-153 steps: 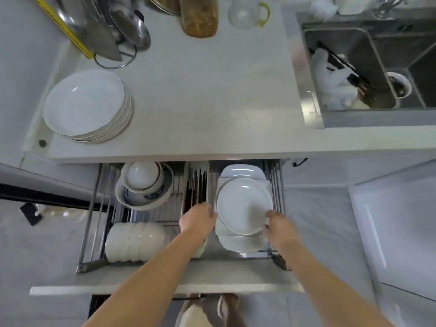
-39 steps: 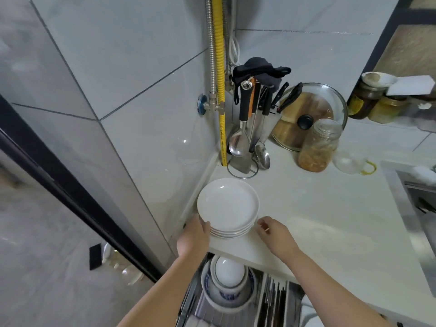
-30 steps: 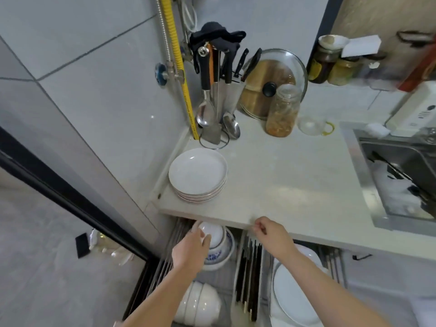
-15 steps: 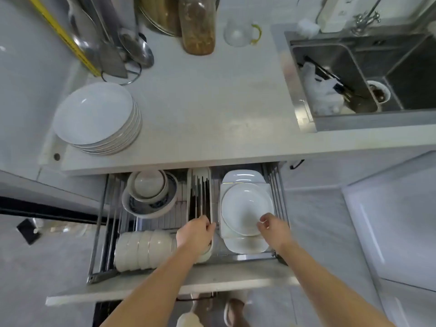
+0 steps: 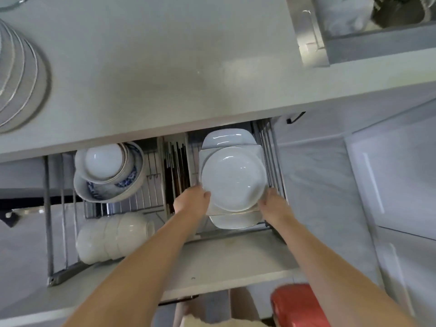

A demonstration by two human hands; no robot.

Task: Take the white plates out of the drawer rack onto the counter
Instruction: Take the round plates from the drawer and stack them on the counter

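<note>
We grip round white plate (image 5: 233, 179) in drawer rack (image 5: 271, 147): left hand (image 5: 192, 200) fingers curled on left rim, right hand (image 5: 273, 205) fingers on right rim. Plate stack (image 5: 18, 74) on table (image 5: 165, 67).

Both bare forearms stretch forward and down from the near edge, converging toward the middle. The left hand (image 5: 192, 200) curls its fingers around the left rim of the round plate (image 5: 233, 179); the right hand (image 5: 271, 204) cups the right rim, a 2-handed grip, wrists straight.
</note>
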